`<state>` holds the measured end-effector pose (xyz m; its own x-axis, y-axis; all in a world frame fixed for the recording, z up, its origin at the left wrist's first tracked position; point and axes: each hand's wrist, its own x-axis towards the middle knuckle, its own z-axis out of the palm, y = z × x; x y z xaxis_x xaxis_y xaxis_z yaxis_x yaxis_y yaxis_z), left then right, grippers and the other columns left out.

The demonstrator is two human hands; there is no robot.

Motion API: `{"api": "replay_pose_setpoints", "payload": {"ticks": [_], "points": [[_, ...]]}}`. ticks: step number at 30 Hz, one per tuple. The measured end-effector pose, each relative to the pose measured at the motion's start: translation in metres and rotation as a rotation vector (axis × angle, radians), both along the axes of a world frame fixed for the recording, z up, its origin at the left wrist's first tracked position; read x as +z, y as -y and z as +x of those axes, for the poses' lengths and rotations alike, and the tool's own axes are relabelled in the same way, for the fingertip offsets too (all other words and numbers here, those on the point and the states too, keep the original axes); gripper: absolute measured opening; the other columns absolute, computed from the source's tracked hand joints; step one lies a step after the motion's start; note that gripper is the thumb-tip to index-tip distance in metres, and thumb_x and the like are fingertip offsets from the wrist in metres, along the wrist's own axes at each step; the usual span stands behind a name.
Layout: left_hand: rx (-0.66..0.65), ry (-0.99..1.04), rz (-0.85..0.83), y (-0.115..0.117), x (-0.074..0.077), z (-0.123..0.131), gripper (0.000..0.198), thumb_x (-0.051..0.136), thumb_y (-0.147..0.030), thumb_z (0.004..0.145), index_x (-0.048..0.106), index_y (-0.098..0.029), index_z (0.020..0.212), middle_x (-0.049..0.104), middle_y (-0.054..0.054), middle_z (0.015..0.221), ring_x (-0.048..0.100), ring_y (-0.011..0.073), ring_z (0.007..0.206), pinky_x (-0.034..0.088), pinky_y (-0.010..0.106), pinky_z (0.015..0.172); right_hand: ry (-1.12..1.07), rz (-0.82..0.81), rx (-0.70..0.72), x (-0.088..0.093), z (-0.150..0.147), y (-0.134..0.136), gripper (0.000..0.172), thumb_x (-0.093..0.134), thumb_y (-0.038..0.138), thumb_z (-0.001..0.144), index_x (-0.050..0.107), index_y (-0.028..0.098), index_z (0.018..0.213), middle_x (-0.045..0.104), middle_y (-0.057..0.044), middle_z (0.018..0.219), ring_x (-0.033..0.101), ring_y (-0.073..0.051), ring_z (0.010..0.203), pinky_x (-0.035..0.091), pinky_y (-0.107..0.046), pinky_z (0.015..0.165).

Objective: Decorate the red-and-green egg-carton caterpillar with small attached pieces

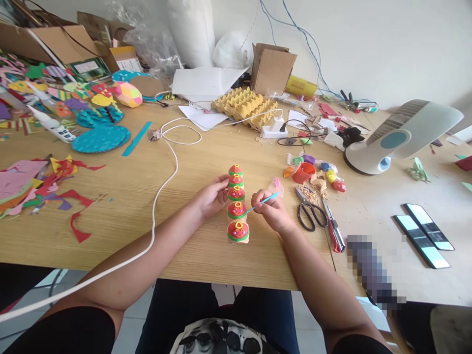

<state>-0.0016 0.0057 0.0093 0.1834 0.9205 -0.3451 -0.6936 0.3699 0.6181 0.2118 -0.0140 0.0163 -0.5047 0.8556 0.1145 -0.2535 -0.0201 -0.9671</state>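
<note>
A row of several dome-shaped pieces point(237, 211), coated in red clay with green rims, yellow loops and small pink dots, runs away from me in the middle of the table. It looks like a strip of egg carton. My left hand point(216, 196) is closed on the far left part of this row, with its fingertips partly hidden behind it. In my right hand point(271, 210) is a thin light-blue modelling tool point(272, 196), pinched between the fingers. Its tip points left and reaches the right side of the second-nearest dome, though whether it touches I cannot tell.
Scissors point(312, 211) and a red utility knife point(335, 228) lie right of my right hand, below bagged clay lumps point(331, 175). A white fan point(391, 137) stands farther right. A white cable point(154, 216) crosses over my left forearm. Paper scraps point(47, 187) cover the left side.
</note>
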Motion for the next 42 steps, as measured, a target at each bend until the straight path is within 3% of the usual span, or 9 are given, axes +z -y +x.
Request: {"api": "replay_pose_setpoints", "payload": {"ticks": [10,12,15,18,25,28,34,38,42], "points": [[-0.025,0.003,0.034,-0.002,-0.004,-0.003,0.011,0.063,-0.009,0.091,0.065,-0.015,0.101,0.074,0.004,0.09,0.072,0.0129,0.076,0.057,0.023,0.07,-0.047,-0.086,0.146,0.0,0.0,0.005,0.028,0.079,0.039,0.077,0.059,0.02,0.074,0.052,0.002,0.066,0.039,-0.011,0.061,0.029,-0.029,0.06],[-0.025,-0.003,0.034,-0.003,-0.006,-0.003,0.011,0.062,-0.01,0.092,0.065,-0.016,0.101,0.074,0.005,0.094,0.073,0.0132,0.078,0.058,0.024,0.071,-0.09,-0.127,0.1,0.001,-0.001,0.003,0.029,0.078,0.04,0.076,0.057,0.02,0.072,0.046,0.004,0.06,0.034,-0.01,0.056,0.025,-0.028,0.056],[-0.01,-0.018,0.011,-0.003,-0.007,-0.003,0.01,0.06,-0.009,0.093,0.064,-0.016,0.1,0.073,0.004,0.092,0.071,0.0114,0.073,0.057,0.022,0.067,-0.144,-0.202,-0.087,0.004,-0.003,-0.002,0.03,0.076,0.039,0.076,0.053,0.021,0.07,0.037,0.006,0.056,0.027,-0.009,0.052,0.017,-0.027,0.052],[-0.03,-0.037,0.029,-0.001,-0.006,-0.002,0.012,0.062,-0.011,0.092,0.063,-0.018,0.102,0.072,0.003,0.091,0.07,0.012,0.071,0.057,0.024,0.064,-0.141,-0.253,-0.271,0.006,-0.004,-0.006,0.027,0.075,0.035,0.076,0.052,0.021,0.072,0.04,0.006,0.058,0.028,-0.008,0.053,0.016,-0.025,0.052],[-0.105,-0.104,0.098,0.004,-0.002,0.001,0.019,0.068,-0.016,0.088,0.062,-0.021,0.105,0.071,0.002,0.098,0.069,0.0137,0.077,0.057,0.026,0.066,-0.184,-0.319,-0.347,0.007,-0.005,-0.011,0.03,0.075,0.036,0.074,0.049,0.022,0.075,0.045,0.005,0.063,0.034,-0.009,0.055,0.021,-0.023,0.052],[-0.122,-0.167,0.104,0.004,0.0,0.002,0.022,0.069,-0.017,0.085,0.061,-0.02,0.105,0.071,0.004,0.1,0.069,0.015,0.081,0.056,0.027,0.067,-0.069,-0.252,-0.382,0.007,-0.006,-0.01,0.029,0.073,0.04,0.076,0.05,0.022,0.076,0.045,0.005,0.064,0.033,-0.009,0.055,0.022,-0.024,0.052],[-0.16,-0.295,0.17,0.007,0.0,0.003,0.044,0.073,-0.007,0.071,0.061,-0.02,0.111,0.07,0.003,0.102,0.067,0.016,0.087,0.053,0.028,0.074,0.423,0.049,-0.518,0.001,-0.008,-0.009,0.025,0.069,0.044,0.082,0.059,0.021,0.077,0.045,0.003,0.062,0.037,-0.012,0.057,0.027,-0.027,0.054],[-0.173,-0.311,0.171,0.008,0.001,0.003,0.049,0.072,-0.005,0.067,0.062,-0.02,0.113,0.069,0.002,0.102,0.065,0.0156,0.089,0.051,0.028,0.077,0.61,0.106,-0.478,-0.008,-0.007,-0.013,0.021,0.066,0.039,0.082,0.057,0.022,0.073,0.048,0.002,0.059,0.041,-0.014,0.056,0.03,-0.029,0.055],[-0.193,-0.34,0.197,0.008,0.001,0.005,0.048,0.068,-0.002,0.066,0.063,-0.019,0.111,0.069,0.002,0.099,0.064,0.0151,0.087,0.049,0.026,0.075,0.648,0.193,-0.404,-0.015,-0.007,-0.013,0.019,0.063,0.039,0.085,0.059,0.022,0.076,0.052,0.002,0.06,0.044,-0.014,0.057,0.033,-0.03,0.056]]}}
